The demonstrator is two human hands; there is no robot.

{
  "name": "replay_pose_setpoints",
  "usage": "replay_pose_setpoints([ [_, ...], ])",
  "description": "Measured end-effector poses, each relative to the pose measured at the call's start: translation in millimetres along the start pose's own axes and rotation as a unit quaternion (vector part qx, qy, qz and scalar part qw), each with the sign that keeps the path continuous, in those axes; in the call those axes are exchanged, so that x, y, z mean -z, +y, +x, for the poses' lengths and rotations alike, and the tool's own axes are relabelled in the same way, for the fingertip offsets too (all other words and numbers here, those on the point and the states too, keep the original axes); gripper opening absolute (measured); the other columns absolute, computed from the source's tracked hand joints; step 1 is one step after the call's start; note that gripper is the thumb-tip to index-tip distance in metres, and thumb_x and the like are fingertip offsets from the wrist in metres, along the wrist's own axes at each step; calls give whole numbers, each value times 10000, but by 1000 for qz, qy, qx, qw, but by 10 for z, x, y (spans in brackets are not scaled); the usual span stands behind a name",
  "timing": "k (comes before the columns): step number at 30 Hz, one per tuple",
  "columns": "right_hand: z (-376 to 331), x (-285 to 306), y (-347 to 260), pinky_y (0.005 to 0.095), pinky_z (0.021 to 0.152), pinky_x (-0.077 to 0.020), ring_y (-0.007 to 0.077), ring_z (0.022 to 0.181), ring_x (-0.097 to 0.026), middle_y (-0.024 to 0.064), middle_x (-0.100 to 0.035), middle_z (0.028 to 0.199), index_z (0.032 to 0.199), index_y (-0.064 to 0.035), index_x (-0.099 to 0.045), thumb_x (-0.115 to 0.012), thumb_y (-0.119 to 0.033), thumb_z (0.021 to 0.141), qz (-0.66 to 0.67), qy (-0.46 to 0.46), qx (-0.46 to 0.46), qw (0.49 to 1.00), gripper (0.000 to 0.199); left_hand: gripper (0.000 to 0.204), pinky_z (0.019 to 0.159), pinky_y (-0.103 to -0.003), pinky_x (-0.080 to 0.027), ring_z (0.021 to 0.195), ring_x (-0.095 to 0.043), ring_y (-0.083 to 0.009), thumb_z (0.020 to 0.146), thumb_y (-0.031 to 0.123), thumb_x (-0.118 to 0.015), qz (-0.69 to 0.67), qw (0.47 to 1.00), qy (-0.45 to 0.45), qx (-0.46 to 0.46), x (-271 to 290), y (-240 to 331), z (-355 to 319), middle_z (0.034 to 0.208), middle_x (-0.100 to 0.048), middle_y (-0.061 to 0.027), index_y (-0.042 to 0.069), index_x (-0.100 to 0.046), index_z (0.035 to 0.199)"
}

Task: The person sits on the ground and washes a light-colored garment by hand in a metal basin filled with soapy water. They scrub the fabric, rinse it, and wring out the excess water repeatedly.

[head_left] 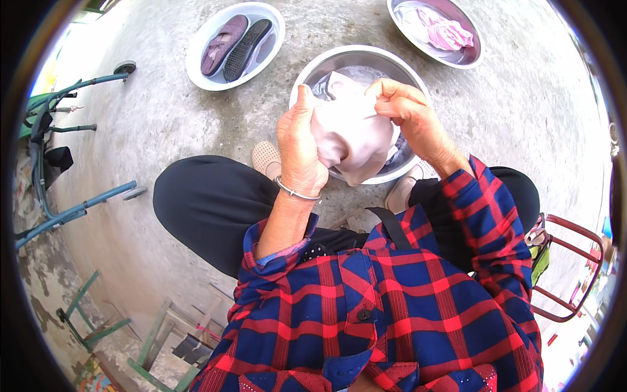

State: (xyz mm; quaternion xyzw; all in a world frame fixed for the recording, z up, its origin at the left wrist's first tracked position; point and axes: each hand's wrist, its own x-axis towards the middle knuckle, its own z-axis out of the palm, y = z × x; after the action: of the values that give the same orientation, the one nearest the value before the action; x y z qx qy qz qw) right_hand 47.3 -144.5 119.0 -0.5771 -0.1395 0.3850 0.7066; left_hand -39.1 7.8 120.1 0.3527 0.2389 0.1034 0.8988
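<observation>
A pale, whitish-pink cloth [356,134] hangs in folds between my hands, above a metal basin [413,72] on the ground in front of me. My left hand [302,140] has its thumb pointing up and grips the cloth's left side; its other fingers are hidden behind the fabric. With bent fingers and thumb, my right hand [408,114] pinches the upper right part of the cloth. Water and some darker, patterned fabric [396,153] show in the basin around the cloth. What lies directly under the cloth is hidden.
Beyond to the left, a white basin [196,62] holds a pair of dark purple shoes [225,44]. At the far right, another basin [480,49] contains pink cloth [447,32]. A blue-green wheeled frame [104,199] stands left; a red metal chair frame [581,245] is at right.
</observation>
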Motion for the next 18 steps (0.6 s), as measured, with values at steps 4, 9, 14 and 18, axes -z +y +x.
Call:
replay_pose_setpoints([
  [4,42,104,-20,232,740,-380,98,804,-513,5,-563,828,875,-36,-582,-572,-159,744,-139,-68,3,988,180,310,733,-305,-498,791,-606,-163,889,340,-519,-19,1000,-4,7,74,-17,39,854,-604,-76,33,-549,879],
  [9,101,271,49,235,763,-375,88,818,-511,1,-570,834,893,-42,-585,-592,-148,755,-330,-138,77,931,174,295,743,-321,-500,819,-603,-167,885,338,-526,-59,998,-17,24,103,-11,52,877,-603,-78,44,-545,882],
  [14,52,264,21,221,784,-372,64,814,-494,-36,-557,818,899,-52,-567,-573,-175,828,-70,-102,-47,991,141,307,777,-346,-499,861,-604,-198,887,340,-520,-81,996,-3,47,91,58,50,897,-608,-98,35,-547,904],
  [18,70,214,75,208,771,-393,44,801,-503,-37,-566,825,912,-44,-571,-547,-201,874,20,-81,-29,996,164,325,801,-363,-494,887,-604,-223,890,339,-512,-97,994,-2,44,123,42,66,930,-611,-120,20,-550,936],
])
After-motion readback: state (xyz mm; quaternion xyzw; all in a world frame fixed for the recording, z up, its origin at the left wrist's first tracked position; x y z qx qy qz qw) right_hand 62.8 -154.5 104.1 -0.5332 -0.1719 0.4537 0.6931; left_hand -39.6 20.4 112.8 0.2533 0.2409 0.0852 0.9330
